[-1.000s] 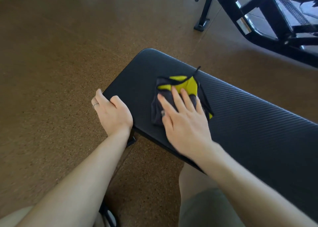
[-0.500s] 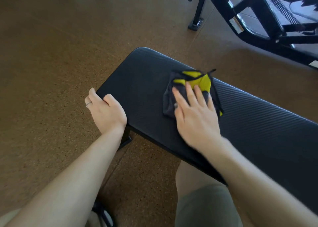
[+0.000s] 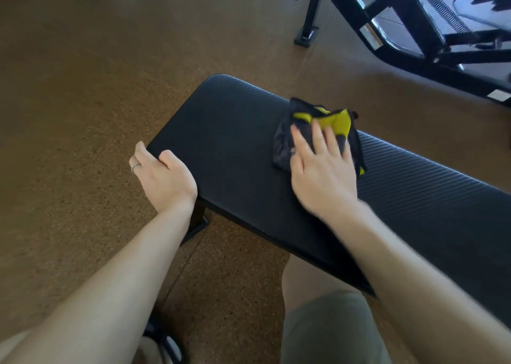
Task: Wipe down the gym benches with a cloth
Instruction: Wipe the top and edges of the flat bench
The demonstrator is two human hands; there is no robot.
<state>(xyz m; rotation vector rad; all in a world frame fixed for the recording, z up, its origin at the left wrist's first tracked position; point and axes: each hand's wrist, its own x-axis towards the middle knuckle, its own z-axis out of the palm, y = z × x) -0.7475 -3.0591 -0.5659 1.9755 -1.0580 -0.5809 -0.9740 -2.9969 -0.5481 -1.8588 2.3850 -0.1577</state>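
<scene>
Your right hand (image 3: 322, 167) presses flat, fingers straight, on the cloth (image 3: 318, 131) at frame centre-right; left hand (image 3: 163, 173) grips the bench (image 3: 235, 148) corner. Maintain even pressure; overlap strokes.

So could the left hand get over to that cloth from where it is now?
Probably yes. The left hand grips the bench at its end corner, and only bare pad lies between it and the black-and-yellow cloth. The right hand presses flat on most of the cloth, leaving mainly its edges free.

Left grip (image 3: 163, 175) curled, wrist bent; right grip (image 3: 322, 167) flat, fingers (image 3: 318, 137) straight.
</scene>
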